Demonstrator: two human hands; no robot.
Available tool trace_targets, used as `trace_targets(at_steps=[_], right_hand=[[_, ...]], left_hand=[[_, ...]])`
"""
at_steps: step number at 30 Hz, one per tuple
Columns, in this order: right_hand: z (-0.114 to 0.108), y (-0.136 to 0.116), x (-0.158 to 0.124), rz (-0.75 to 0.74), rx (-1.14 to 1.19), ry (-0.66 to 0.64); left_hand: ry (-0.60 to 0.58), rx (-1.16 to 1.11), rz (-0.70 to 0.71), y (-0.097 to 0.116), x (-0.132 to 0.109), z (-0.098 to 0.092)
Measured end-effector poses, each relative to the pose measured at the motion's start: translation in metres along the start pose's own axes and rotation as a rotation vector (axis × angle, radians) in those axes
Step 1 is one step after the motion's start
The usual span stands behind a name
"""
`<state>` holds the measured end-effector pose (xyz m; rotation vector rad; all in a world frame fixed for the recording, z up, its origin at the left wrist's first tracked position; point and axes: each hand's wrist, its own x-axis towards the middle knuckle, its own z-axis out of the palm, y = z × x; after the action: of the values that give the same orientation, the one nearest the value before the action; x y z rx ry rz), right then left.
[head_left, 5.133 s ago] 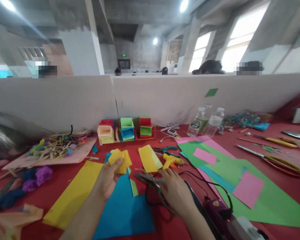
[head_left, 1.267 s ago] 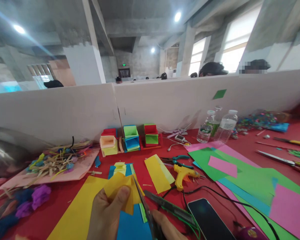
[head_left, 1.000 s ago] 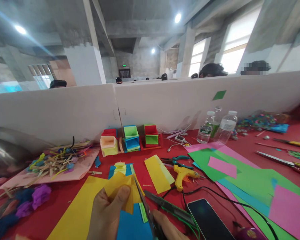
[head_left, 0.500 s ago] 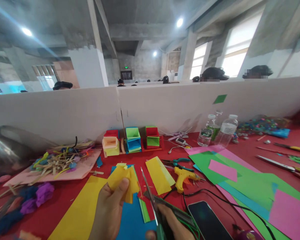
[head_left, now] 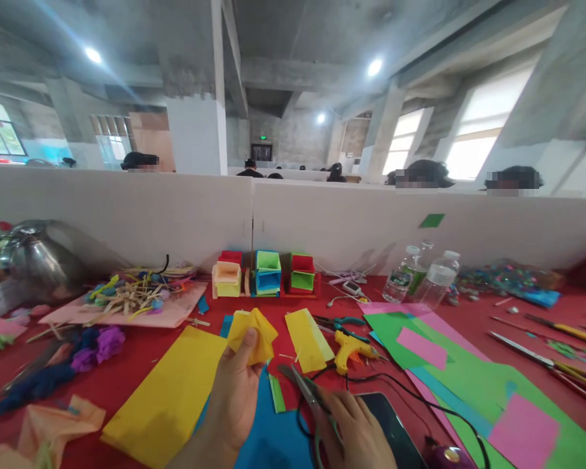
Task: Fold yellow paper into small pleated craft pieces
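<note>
Between the thumb and fingers of my left hand [head_left: 241, 397] is a folded yellow paper piece [head_left: 252, 339], held up above the table. My right hand [head_left: 359, 426] is closed around the green-handled scissors [head_left: 312, 394], low beside the phone [head_left: 395, 430]. Their blades point forward and left; the handles are partly covered by my fingers. Below my left hand lie blue paper [head_left: 273, 430] and a large yellow sheet [head_left: 168, 391]. A smaller yellow paper piece [head_left: 305, 339] rests ahead of the scissors.
Beyond lie a yellow glue gun [head_left: 351, 352] with its black cord, blue-handled pliers [head_left: 346, 322] and small coloured paper boxes [head_left: 268, 272]. Plastic bottles [head_left: 437, 280] stand back right, near green sheets [head_left: 473, 365]. Sticks on pink paper [head_left: 180, 309] lie left. A white partition [head_left: 346, 221] closes the back.
The scissors have been lowered from beside the yellow paper toward the table, and my right hand has turned palm down over them. My left hand still grips the folded paper. The view has shifted slightly.
</note>
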<state>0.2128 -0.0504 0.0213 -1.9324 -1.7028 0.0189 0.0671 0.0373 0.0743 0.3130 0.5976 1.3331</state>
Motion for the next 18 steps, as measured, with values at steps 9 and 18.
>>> trace_targets(at_steps=[9,18], right_hand=[[0.0,-0.06,0.041,0.146,1.04,-0.34],[0.037,-0.043,0.051,-0.011,0.856,-0.618]], left_hand=[[-0.194,0.285,-0.102,-0.002,-0.038,-0.04],[-0.37,0.86,-0.047,0.028,-0.008,-0.092]])
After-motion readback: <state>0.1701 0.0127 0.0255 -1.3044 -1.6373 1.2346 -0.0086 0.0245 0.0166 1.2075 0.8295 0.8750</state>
